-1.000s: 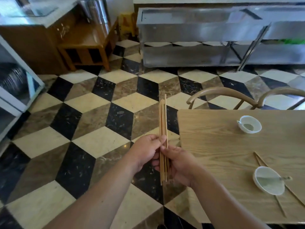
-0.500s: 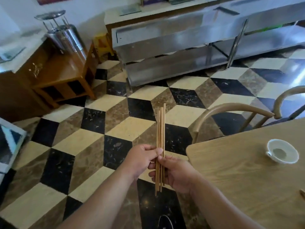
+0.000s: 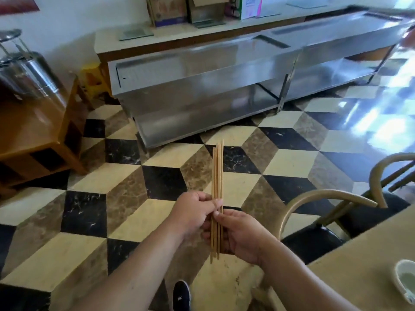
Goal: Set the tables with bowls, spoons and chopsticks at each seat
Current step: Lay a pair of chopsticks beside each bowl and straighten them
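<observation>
A bundle of several wooden chopsticks (image 3: 217,171) stands upright in front of me, over the tiled floor. My left hand (image 3: 193,212) pinches the sticks from the left with thumb and fingers. Cupped under and behind the bundle, my right hand (image 3: 241,235) grips it lower down. A white bowl (image 3: 405,281) sits on the light wooden table (image 3: 363,272) at the bottom right, cut off by the frame edge. No spoon can be made out.
Two bent-wood chairs (image 3: 323,212) with dark seats stand against the table's far side. A long steel counter (image 3: 224,86) runs along the back wall. A wooden stand (image 3: 38,140) holding a steel urn (image 3: 29,75) is at left. My shoe (image 3: 180,296) shows below.
My view has swung up and leftward, so the table and its bowls slid to the bottom right and mostly out of frame. Both hands kept hold of the chopsticks.
</observation>
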The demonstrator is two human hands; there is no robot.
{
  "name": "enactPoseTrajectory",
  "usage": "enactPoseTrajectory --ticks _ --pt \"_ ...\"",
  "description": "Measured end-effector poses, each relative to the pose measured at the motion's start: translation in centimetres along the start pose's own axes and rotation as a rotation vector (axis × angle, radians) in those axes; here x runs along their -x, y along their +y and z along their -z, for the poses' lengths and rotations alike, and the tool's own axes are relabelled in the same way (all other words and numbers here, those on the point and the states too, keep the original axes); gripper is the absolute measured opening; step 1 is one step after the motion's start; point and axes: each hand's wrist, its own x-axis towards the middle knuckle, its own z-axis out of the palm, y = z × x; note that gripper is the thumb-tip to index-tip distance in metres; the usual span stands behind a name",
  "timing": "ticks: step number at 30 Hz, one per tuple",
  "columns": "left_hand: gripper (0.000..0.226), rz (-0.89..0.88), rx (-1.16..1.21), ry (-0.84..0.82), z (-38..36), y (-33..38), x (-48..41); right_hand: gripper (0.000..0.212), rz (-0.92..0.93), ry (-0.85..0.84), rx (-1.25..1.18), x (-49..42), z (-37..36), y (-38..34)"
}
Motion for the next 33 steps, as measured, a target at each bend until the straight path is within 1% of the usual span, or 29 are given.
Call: enactPoseTrajectory --ticks 2,7,12,16,20,22,24,28,30,33 --pt "0.02 -0.015 -0.033 -0.056 0.8 0.7 -4.5 0.033 0.012 0.057 -0.019 -2.6 0.3 -2.1" --pt "0.017 -0.035 -0.126 -0.282 2.2 4.3 -15.0 0.03 0.029 0.225 -0.028 -8.1 1.4 -7.6" --pt "0.018 -0.084 -0.177 -0.465 -0.7 10.8 -22.8 0.028 0.124 0.367 -0.111 -10.7 5.4 -13.2" --pt "0.018 -0.171 -0.271 -0.598 -5.8 15.5 -28.5 0.029 0.249 0.477 -0.179 -12.1 10.9 -16.2" --pt "0.019 -0.225 -0.39 -0.637 -11.4 20.0 -33.6 0.029 0.343 0.561 -0.218 -13.6 16.7 -19.7" --pt "0.02 -0.226 -0.449 -0.639 -14.4 22.2 -36.0 0.029 0.374 0.609 -0.217 -14.1 19.8 -21.9" --pt "0.02 -0.214 -0.499 -0.677 -18.2 24.7 -38.5 0.028 0.389 0.68 -0.221 -14.2 23.1 -23.7" --pt "0.019 -0.256 -0.582 -0.758 -25.2 29.3 -40.8 0.028 0.42 0.797 -0.222 -12.4 28.4 -26.7" --pt "0.02 -0.272 -0.609 -0.811 -28.9 31.5 -41.2 0.028 0.441 0.842 -0.279 -10.4 30.9 -27.7" --pt "0.021 -0.291 -0.665 -0.946 -34.1 34.1 -40.7 0.026 0.468 0.923 -0.399 -7.8 33.7 -28.0"
